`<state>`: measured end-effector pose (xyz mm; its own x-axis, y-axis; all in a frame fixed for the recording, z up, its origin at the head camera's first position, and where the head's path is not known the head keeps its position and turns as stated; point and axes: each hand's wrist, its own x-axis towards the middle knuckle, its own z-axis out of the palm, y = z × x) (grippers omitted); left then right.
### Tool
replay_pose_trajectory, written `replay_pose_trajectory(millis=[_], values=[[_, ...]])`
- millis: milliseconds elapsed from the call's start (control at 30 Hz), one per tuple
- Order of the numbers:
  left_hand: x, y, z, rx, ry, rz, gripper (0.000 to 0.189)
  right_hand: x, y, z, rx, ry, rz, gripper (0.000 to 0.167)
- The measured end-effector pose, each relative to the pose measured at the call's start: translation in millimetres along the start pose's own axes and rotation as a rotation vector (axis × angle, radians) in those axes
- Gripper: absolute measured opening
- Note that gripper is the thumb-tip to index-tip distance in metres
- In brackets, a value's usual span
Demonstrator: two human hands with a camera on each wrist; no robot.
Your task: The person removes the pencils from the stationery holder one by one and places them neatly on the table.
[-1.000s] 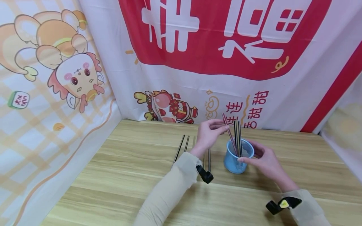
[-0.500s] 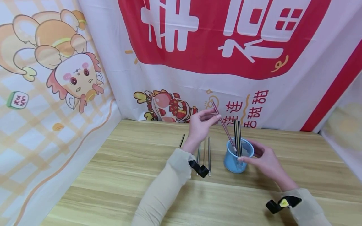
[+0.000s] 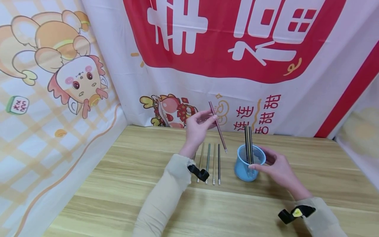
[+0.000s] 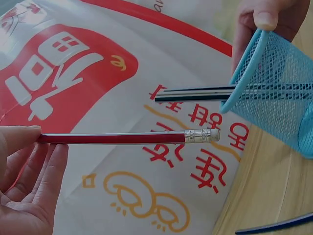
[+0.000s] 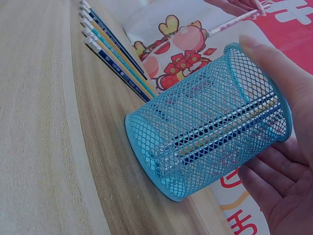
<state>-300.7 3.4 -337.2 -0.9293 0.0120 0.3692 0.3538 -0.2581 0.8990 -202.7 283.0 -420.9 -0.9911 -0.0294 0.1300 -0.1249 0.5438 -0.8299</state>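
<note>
My left hand (image 3: pixel 196 128) pinches a dark red pencil (image 3: pixel 220 135) between thumb and fingers, raised above the back of the table. The pencil slants with its eraser end down; in the left wrist view its white eraser (image 4: pixel 214 135) points towards the cup, outside the rim. My right hand (image 3: pixel 276 166) grips the rim of a light blue mesh pencil cup (image 3: pixel 247 172), thumb at the front and fingers behind. Several dark and yellowish pencils (image 3: pixel 248 141) stand inside the cup, seen through the mesh in the right wrist view.
Left of the cup, several pencils (image 3: pixel 219 164) lie side by side on the wooden table (image 3: pixel 237 210), eraser ends towards me. My left forearm partly covers this row. A printed cloth (image 3: pixel 213 89) hangs behind the table, and another patterned cloth (image 3: pixel 68 138) borders the left side.
My left hand has lifted the red pencil out of the cup and moved it left and up. More of the pencil row shows now. The right hand and cup stay put.
</note>
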Motion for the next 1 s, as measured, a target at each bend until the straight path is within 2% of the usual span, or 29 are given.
replay_pose_trajectory(millis=[467, 767, 1000], values=[[-0.2, 0.7, -38.0, 0.144, 0.031, -0.042, 0.032, -1.5, -1.0, -0.9, 0.005, -0.002, -0.006, 0.082], [-1.2, 3.2, -62.1, 0.213, 0.044, -0.044, 0.032, -1.4, -2.3, -1.8, 0.012, -0.009, -0.002, 0.082], [-1.4, -2.2, -84.3, 0.283, 0.053, -0.037, 0.027, -1.2, -1.9, -1.7, 0.005, -0.006, 0.004, 0.083]])
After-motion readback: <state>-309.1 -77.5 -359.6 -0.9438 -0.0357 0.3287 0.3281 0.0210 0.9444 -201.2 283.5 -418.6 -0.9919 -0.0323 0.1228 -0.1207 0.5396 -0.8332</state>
